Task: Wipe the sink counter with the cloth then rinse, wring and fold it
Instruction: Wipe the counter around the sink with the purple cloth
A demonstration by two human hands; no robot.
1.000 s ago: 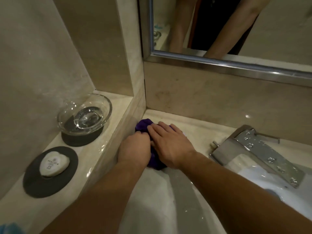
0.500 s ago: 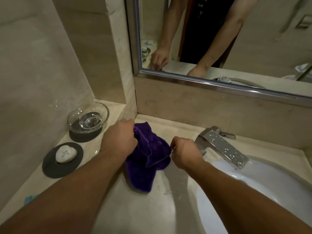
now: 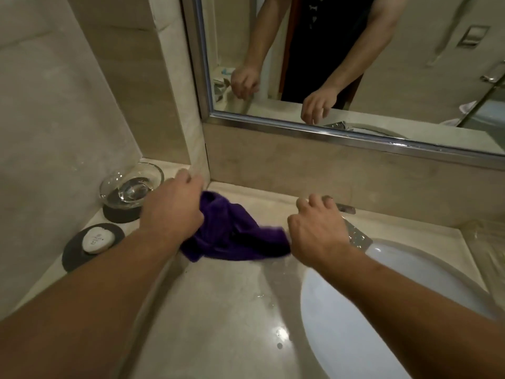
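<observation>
At your far left, on the raised ledge, a white soap [image 3: 97,239] lies on a dark round coaster [image 3: 73,258], and behind it a glass dish [image 3: 131,187] stands on a second dark coaster. Your left hand [image 3: 172,206] is just beside that dish, fingers curled down and gripping the left end of the purple cloth [image 3: 235,236]. The cloth stretches crumpled between your two hands, over the back left corner of the counter [image 3: 218,310], near the wall under the mirror [image 3: 355,64]; whether its lower edge touches the counter is not clear. Your right hand [image 3: 317,231] is curled too and holds the cloth's right end, though the pinch itself is hidden under the hand. Behind and to the right of that hand is the chrome faucet [image 3: 355,233], partly covered by it, and beyond it the white sink basin [image 3: 382,296]. Water drops glisten on the counter near the basin's rim.
</observation>
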